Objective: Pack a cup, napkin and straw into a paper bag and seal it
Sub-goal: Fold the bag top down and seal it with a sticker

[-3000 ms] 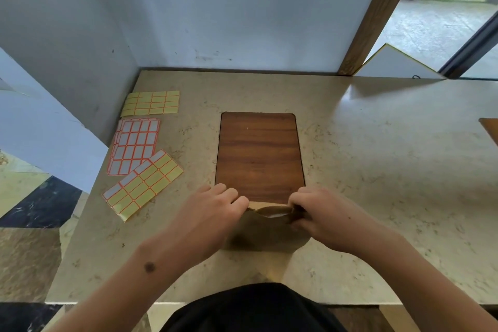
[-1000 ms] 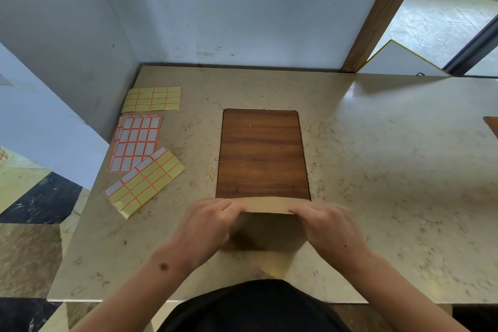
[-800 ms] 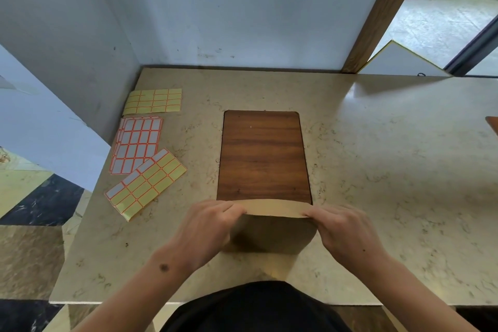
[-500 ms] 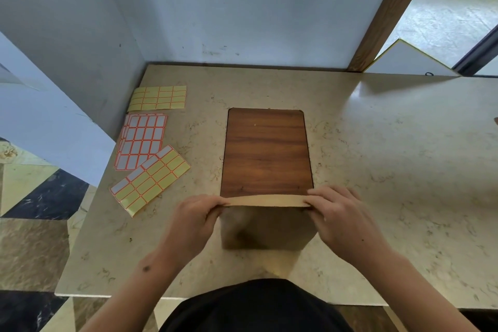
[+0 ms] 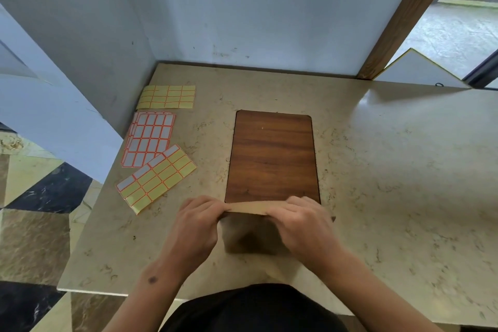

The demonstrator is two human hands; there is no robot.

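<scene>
On the beige marble table (image 5: 377,170), at six o'clock from the brown wooden board (image 5: 272,156), the brown paper bag (image 5: 250,234) is stood. Its folded top is pinched by the left hand (image 5: 196,226) and right hand (image 5: 301,224); the crease should be pressed evenly before a sticker sheet (image 5: 156,178) is reached for at ten o'clock.

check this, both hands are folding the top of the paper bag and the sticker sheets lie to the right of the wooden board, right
Not quite: in the head view the sticker sheets lie left of the wooden board. Both hands, left and right, do hold the paper bag at its folded top.
</scene>
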